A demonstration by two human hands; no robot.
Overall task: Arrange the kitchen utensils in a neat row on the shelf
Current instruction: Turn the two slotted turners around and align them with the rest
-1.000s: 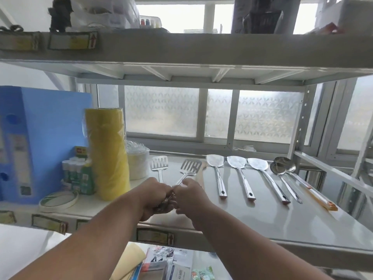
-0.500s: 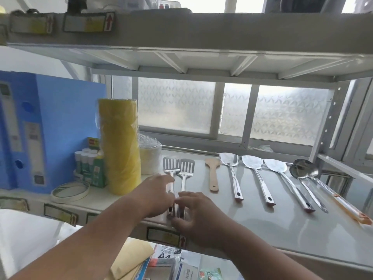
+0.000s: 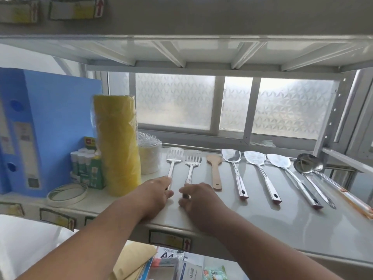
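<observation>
Both hands at the slotted spatulas, near the grey metal shelf (image 3: pixel 262 225) front edge

Left hand (image 3: pixel 155 196) pinches the left slotted steel spatula (image 3: pixel 173 166) handle; right hand (image 3: pixel 198 200) pinches the right slotted steel spatula (image 3: pixel 191 168); bare shelf surface lies open rightward.

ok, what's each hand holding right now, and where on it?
Left hand is on the near handle end of the left slotted spatula; right hand pinches the right slotted spatula likewise. Both lie on the shelf.

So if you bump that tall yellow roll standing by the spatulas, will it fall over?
Probably, yes. The yellow roll stands upright and is much taller than it is wide, so a sideways bump could tip it. Once down, its round shape would likely let it roll on the smooth shelf. Its shiny plastic wrap may feel slippery.
</observation>
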